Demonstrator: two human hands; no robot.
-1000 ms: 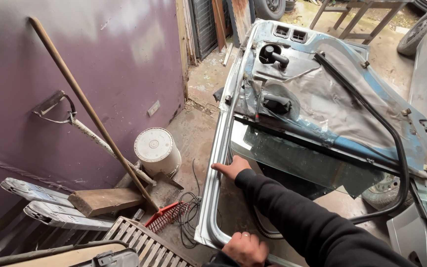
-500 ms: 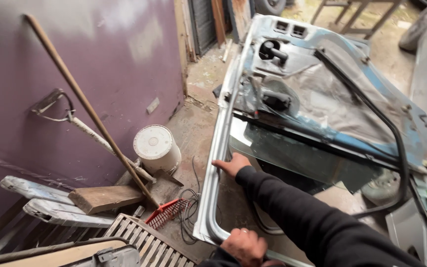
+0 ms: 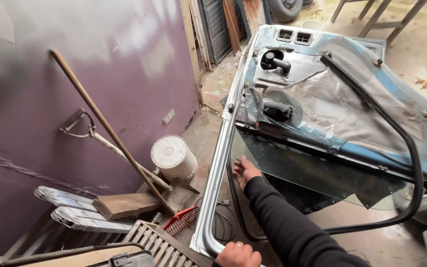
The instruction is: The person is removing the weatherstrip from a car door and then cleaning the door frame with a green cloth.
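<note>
A stripped blue and silver car door (image 3: pixel 292 69) lies tilted in front of me, its window frame (image 3: pixel 217 173) toward me. A pane of dark glass (image 3: pixel 312 170) sits partly down in the opening, and a black rubber seal (image 3: pixel 411 163) hangs loose around it. My left hand (image 3: pixel 238 254), with a ring on it, grips the frame's near corner at the bottom edge of the view. My right hand (image 3: pixel 245 170), in a black sleeve, reaches into the window opening with fingers spread against the frame's inner edge beside the glass.
A purple wall (image 3: pixel 75 74) stands on the left with a long wooden handle (image 3: pixel 107 128) leaning on it. Below are a white bucket (image 3: pixel 173 155), a wood block (image 3: pixel 124 203), metal trim strips (image 3: pixel 80 217), a red rake head (image 3: pixel 181 220) and a slatted grille (image 3: pixel 159 244). Concrete floor lies beyond.
My right hand has slid off the top of the frame into the window opening. My left hand has kept its grip on the near corner. The view has swung slightly left.
</note>
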